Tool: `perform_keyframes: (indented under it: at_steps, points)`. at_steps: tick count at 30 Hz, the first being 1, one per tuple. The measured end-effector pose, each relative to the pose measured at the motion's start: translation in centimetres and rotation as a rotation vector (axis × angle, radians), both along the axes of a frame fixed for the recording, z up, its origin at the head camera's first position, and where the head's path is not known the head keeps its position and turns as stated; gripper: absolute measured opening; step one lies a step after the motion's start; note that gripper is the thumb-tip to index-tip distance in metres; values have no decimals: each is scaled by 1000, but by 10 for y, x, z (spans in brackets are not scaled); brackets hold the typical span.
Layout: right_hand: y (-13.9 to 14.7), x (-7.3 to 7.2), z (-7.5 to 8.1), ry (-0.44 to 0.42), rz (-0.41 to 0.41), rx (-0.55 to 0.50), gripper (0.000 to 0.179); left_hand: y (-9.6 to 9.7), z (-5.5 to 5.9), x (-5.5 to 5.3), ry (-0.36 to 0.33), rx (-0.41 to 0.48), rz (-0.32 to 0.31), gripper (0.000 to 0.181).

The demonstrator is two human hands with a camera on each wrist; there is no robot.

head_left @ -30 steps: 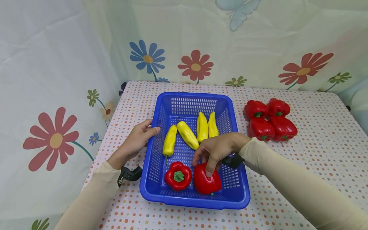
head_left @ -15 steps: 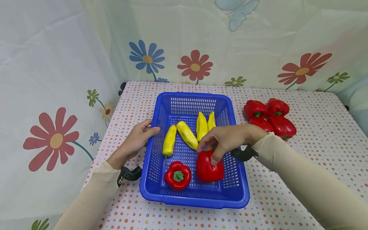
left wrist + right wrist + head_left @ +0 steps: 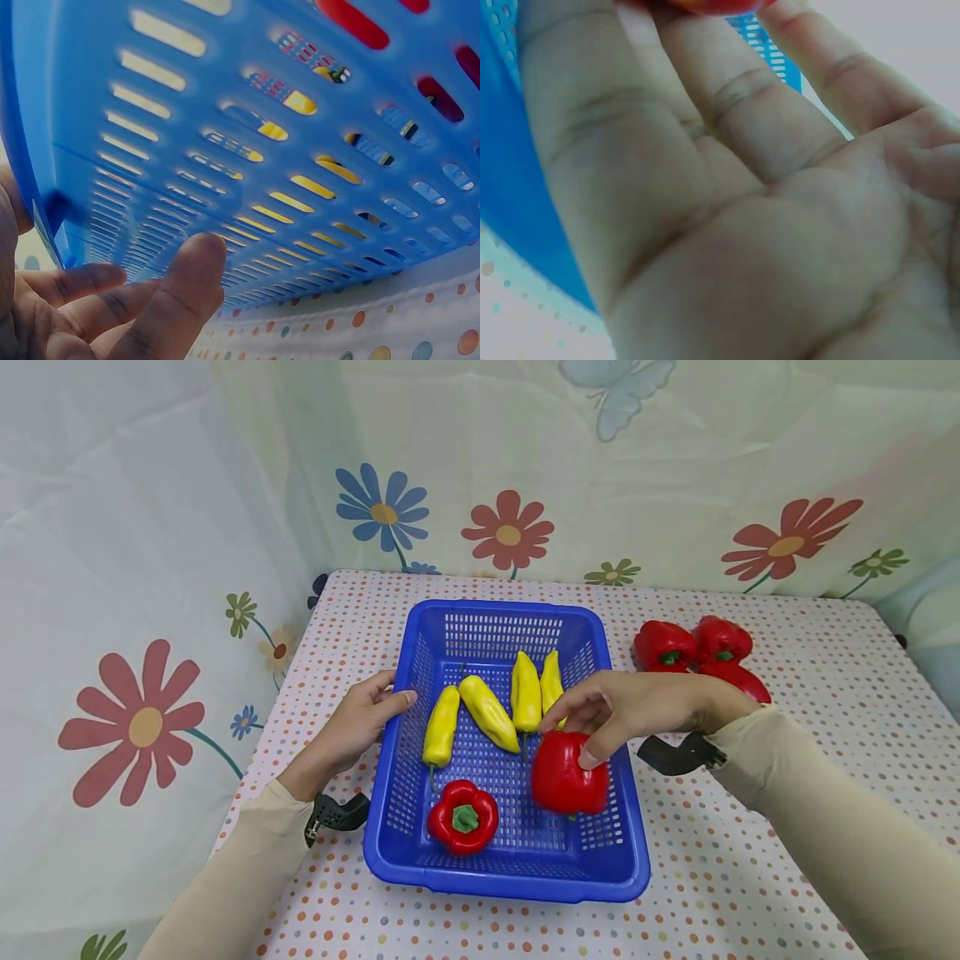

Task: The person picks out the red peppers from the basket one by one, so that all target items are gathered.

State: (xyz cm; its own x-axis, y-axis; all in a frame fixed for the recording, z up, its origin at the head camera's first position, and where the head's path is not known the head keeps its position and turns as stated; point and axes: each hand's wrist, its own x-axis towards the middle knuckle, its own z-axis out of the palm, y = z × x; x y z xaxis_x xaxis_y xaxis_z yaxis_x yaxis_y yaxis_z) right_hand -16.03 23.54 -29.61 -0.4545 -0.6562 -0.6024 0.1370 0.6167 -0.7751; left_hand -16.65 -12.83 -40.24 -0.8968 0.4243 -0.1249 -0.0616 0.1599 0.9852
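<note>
My right hand (image 3: 637, 706) pinches a red bell pepper (image 3: 568, 774) from above, over the right part of a blue plastic basket (image 3: 506, 893). In the right wrist view only a sliver of the red pepper (image 3: 720, 6) shows at the top, beyond the fingers. My left hand (image 3: 365, 720) holds the basket's left rim, thumb over the edge; in the left wrist view its fingers (image 3: 184, 289) lie against the outside of the slotted wall. Another red bell pepper (image 3: 483, 818) sits in the basket's near left, stem up. Several yellow peppers (image 3: 487, 712) lie farther back inside.
Several red bell peppers (image 3: 665, 643) stand grouped on the table right of the basket, partly hidden by my right hand and wrist. A dotted cloth (image 3: 847, 735) covers the table. Flower-printed curtains (image 3: 645, 477) hang behind and to the left.
My right hand has lifted the red bell pepper from the basket's near right and moved it back and to the right. The left hand stays on the rim.
</note>
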Motion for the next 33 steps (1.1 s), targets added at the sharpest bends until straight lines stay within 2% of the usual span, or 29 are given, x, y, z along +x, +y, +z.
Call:
perform_keyframes:
  at_steps: [10, 18, 33]
  points:
    - [18, 2, 6, 51, -59, -32, 67, 0, 0, 0, -17, 12, -4, 52]
    - [35, 6, 7, 59, -120, -76, 69, 1, -1, 1, -11, 18, -6, 51]
    - [80, 16, -5, 152, -208, -178, 58, 0, 1, 1, -6, 16, -1, 51]
